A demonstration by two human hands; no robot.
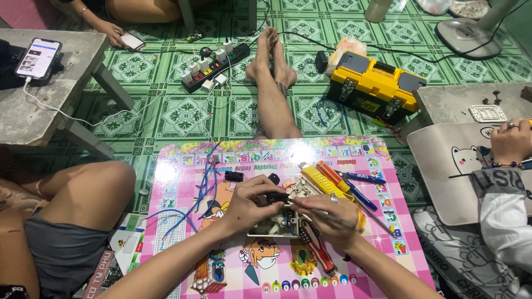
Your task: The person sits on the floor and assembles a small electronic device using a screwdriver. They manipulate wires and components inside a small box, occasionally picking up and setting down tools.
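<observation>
My left hand (247, 202) pinches a small black part (276, 197) over an open white electrical box (275, 226) on a pink cartoon-printed board (177, 182). My right hand (331, 218) holds a thin metal tool, apparently a screwdriver (327, 216), with its tip at the black part. A ring shows on one finger of the right hand. Beneath the right hand lies a red-and-black handled tool (317, 246). Loose blue wires (202, 188) curl across the board to the left of my left hand.
Yellow, red and blue handled tools (343, 180) lie right of the box. A yellow toolbox (376, 86) and a power strip (213, 63) sit on the green tiled floor. Another person's hand (511, 141) rests at right; a phone (37, 57) charges on a grey stool.
</observation>
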